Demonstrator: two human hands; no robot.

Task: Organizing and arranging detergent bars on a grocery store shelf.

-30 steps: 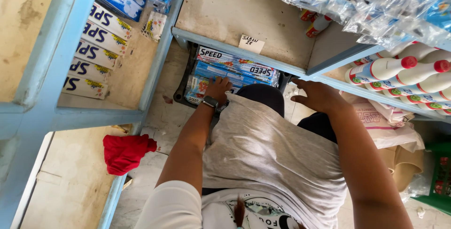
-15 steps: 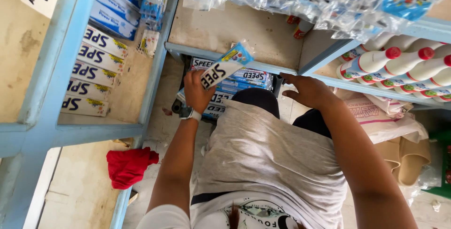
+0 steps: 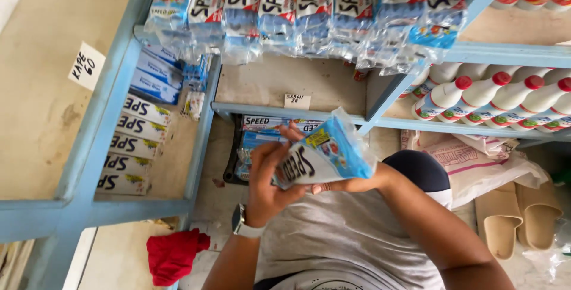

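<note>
- Two hands meet at centre, both gripping one blue-and-white plastic sachet pack [image 3: 324, 159].
- Far left, I see a pale blue wooden shelf frame [image 3: 89, 153] holding a column of flat white-and-blue packs [image 3: 131, 147].
- Low left, a crumpled red cloth [image 3: 172, 255] lies on the floor.
- My left hand [image 3: 267, 180], a white wristwatch [image 3: 245, 228] on its wrist, curls around the pack's near-left end.
- My right hand [image 3: 357, 180] clasps its underside from the right.
- Far right, white bottles with red caps [image 3: 505, 96] lie on a shelf; beige slippers [image 3: 517, 218] rest below.

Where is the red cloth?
In the head view, the crumpled red cloth lies low on the left, beside the blue shelf frame and just left of the left hand's forearm.
</note>
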